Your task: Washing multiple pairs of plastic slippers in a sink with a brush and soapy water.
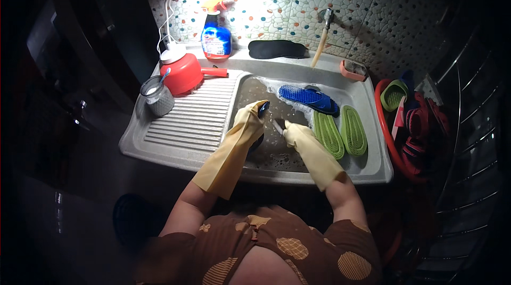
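Both of my hands wear long pale yellow rubber gloves and work over the murky, sudsy water of a grey sink [372,149]. My left hand [251,115] is closed around a dark blue slipper [263,108], which is mostly hidden behind the glove. Close to its right, my right hand [293,133] grips a small dark tool [279,125], perhaps a brush; its working end is blurred. Another blue slipper [306,99] with a bumpy surface lies beyond my hands in the basin. To the right are two green slippers, one nearer [328,136] and one farther right [354,131].
On the ribbed drainboard [183,130] stand a red dipper [183,73] and a glass jar [158,99]. A blue spray bottle [216,41], a black insole [277,49] and a pink soap dish [353,70] line the back ledge below the tap [324,21]. A red tub [387,136] holds footwear.
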`<state>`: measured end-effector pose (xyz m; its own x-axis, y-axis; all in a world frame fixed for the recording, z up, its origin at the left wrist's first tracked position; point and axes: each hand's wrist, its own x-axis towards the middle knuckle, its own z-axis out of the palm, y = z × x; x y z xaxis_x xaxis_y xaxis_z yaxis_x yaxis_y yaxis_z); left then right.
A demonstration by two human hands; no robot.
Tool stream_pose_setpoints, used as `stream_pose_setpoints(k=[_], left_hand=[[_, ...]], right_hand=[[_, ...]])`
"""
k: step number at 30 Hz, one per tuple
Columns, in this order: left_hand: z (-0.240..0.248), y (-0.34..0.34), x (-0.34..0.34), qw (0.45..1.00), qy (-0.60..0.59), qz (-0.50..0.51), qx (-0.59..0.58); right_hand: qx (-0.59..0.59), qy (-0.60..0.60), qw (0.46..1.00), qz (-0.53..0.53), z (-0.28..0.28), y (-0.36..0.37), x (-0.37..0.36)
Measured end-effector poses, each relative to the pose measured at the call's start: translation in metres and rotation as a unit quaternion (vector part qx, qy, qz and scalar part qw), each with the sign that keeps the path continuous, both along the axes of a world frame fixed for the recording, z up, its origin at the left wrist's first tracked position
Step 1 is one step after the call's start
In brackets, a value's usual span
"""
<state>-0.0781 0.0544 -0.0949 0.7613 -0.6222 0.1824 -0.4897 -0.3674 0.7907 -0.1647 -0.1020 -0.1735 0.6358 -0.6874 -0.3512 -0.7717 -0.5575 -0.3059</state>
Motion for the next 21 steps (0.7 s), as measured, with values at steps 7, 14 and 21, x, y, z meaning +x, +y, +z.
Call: stream_pose_setpoints(k=[7, 14, 21], left_hand=[[0.01, -0.012, -0.009, 0.992, -0.059, 0.028, 0.107], [-0.021, -0.031, -0.01, 0.983, -0.139, 0.047, -0.108], [-0.026, -0.019, 0.003, 0.964, -0.12, -0.1, -0.215]], right_hand=[[-0.091, -0.116, 0.978, 0.15, 0.136, 0.076, -0.053], [-0.01, -0.081, 0.997, -0.013, 0.095, 0.028, -0.01], [0.258, -0.185, 0.948, 0.008, 0.079, 0.031, -0.011]])
